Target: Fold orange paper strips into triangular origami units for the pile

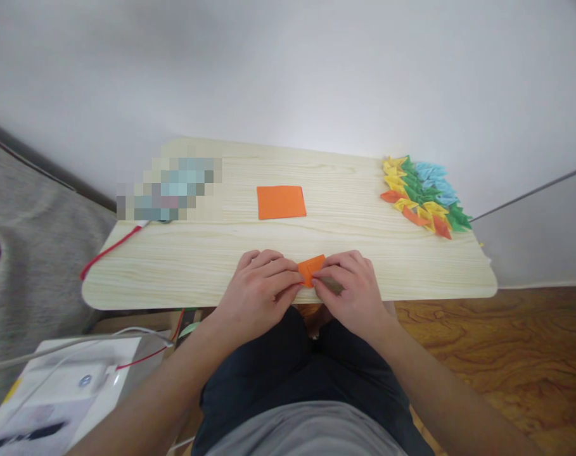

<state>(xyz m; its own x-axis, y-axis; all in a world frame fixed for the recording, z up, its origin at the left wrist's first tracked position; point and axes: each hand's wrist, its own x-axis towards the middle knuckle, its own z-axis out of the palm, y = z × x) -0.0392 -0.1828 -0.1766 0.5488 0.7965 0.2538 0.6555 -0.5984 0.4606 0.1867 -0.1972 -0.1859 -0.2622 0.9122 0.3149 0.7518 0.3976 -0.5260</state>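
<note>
Between my two hands is a small folded piece of orange paper [310, 268], near the front edge of the table. My left hand [262, 285] pinches its left side between thumb and fingers. On the other side, my right hand [352, 288] is closed on the paper's right edge with thumb and fingertips. A crease or flap shows on its face; the lower part is partly covered by my fingers. Behind my hands, an orange paper rectangle [281, 202] lies flat on the pale wood-grain table [345, 209].
Folded paper pieces [421, 193] in yellow, green, blue and orange lie grouped at the right. A blurred-out item [173, 190] with a red cord [111, 250] sits at the left. A white wall stands behind; a white box [73, 373] with cables is at lower left.
</note>
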